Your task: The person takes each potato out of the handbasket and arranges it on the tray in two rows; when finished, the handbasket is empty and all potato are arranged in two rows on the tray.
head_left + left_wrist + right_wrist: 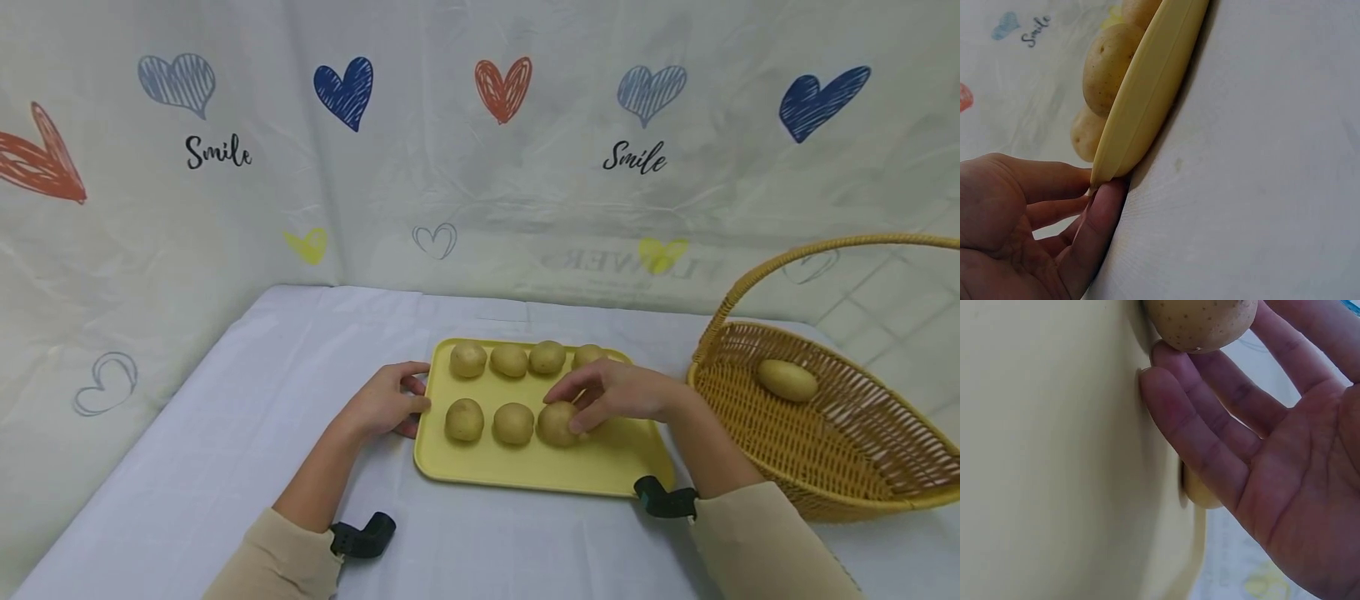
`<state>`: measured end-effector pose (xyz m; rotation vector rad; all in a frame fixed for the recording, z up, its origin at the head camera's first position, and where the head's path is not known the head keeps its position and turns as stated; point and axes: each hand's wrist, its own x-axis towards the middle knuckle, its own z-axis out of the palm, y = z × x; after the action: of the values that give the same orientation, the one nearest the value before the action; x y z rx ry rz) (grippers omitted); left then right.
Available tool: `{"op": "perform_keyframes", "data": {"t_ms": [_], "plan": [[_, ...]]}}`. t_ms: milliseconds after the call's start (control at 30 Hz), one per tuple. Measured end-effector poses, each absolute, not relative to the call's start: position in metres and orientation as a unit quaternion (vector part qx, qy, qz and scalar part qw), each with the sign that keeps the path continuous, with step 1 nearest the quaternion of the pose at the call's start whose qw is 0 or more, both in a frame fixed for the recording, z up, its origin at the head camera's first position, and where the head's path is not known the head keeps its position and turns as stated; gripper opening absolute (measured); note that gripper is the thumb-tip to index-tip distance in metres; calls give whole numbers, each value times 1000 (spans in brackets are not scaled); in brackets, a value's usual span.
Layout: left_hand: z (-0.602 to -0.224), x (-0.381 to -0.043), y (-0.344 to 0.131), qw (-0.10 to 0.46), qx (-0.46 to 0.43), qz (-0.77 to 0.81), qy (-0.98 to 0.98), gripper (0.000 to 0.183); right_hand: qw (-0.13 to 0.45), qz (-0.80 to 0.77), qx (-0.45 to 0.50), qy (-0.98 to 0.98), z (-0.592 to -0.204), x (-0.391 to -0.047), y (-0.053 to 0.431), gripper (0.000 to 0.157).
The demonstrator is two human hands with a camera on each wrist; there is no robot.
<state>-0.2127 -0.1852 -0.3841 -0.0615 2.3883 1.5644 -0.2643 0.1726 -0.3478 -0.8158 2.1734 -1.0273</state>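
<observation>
A yellow tray (pixel 480 468) lies on the table with several potatoes in two rows. My left hand (pixel 392 400) grips the tray's left edge; in the left wrist view its fingers pinch the rim beside a potato (pixel 1110 69). Over the front row, my right hand (pixel 622 392) holds the rightmost potato (pixel 557 425) between thumb and fingers. That potato (pixel 1204 322) shows at the top of the right wrist view, by the fingertips. Left of it in the same row sit two more, a middle potato (pixel 513 424) and an end potato (pixel 464 420). The right hand partly covers the back row's rightmost potato (pixel 588 356).
To the right stands a wicker basket (pixel 750 417) with a tall arched handle (pixel 825 244) and one potato (pixel 787 380) inside. A white cloth (pixel 300 375) covers the table. Behind it hangs a curtain (pixel 427 167) printed with hearts.
</observation>
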Motion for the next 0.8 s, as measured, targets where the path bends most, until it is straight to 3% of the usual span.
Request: {"op": "perform_keyframes", "data": {"t_ms": [533, 800], "plan": [[-384, -213, -185, 142, -17, 546, 825, 61, 287, -399, -294, 820, -339, -264, 180, 46], [-384, -213, -185, 144, -21, 544, 826, 61, 216, -408, -297, 836, -332, -264, 185, 44]]}}
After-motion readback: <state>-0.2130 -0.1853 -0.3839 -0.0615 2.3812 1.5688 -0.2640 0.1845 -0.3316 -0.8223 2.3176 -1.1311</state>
